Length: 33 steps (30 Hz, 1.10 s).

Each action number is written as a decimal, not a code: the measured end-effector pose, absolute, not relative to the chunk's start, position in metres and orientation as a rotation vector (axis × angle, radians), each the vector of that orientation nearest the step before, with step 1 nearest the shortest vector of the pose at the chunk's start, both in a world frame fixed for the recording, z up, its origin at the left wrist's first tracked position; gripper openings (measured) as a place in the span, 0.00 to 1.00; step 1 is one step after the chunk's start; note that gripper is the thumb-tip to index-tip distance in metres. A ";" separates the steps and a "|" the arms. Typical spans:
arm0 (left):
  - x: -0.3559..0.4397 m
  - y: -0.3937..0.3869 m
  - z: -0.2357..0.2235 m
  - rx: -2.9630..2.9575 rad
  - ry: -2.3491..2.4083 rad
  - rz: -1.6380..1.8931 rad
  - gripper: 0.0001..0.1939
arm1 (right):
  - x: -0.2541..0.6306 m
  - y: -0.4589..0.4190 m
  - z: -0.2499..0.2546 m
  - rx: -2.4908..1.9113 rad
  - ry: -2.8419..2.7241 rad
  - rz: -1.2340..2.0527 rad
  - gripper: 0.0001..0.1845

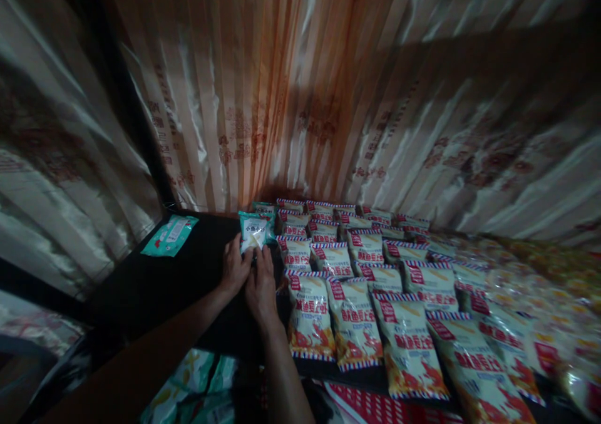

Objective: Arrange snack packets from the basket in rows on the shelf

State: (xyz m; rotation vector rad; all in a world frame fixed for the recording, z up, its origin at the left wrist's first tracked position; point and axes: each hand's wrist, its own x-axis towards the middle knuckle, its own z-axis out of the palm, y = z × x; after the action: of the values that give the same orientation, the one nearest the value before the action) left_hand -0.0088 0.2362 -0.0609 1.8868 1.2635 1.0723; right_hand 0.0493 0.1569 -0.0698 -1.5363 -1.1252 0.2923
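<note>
A teal and white snack bag point(255, 227) stands nearly upright at the back of the black tabletop. My left hand point(236, 264) grips its lower left side, fingers closed against it. From the front right, my right hand point(261, 286) has its fingers closed on the bag's lower part. Close behind is another teal snack bag point(265, 208), partly covered by the first. Just right of my hands, rows of white and red snack bags point(310, 317) lean back one behind another. A further teal bag, a flat-lying packet point(171, 236), is at the far left.
Pleated curtains point(291, 86) hang behind the black tabletop point(188, 286), with a dark post point(141, 117) at the left corner. Clear-wrapped snacks point(526, 280) fill the right side. Below the front edge are larger teal bags point(183, 380) and a red basket point(366, 405).
</note>
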 end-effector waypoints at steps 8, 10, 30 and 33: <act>-0.003 0.240 -0.061 1.946 1.237 1.029 0.28 | 0.053 0.157 -0.067 -1.545 -1.102 0.313 0.30; -0.002 0.240 -0.060 1.962 1.223 1.028 0.27 | 0.054 0.156 -0.067 -1.550 -1.111 0.301 0.30; 0.003 0.245 -0.071 2.230 1.176 1.084 0.28 | 0.056 0.155 -0.064 -1.656 -1.152 0.210 0.30; 0.002 0.243 -0.069 2.238 1.127 1.091 0.27 | 0.055 0.155 -0.064 -1.658 -1.157 0.198 0.30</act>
State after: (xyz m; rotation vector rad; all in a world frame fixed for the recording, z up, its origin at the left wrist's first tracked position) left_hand 0.0019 0.2434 -0.0685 2.2382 1.1273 1.0913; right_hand 0.0550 0.1551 -0.0637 -1.6578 -1.1567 0.1975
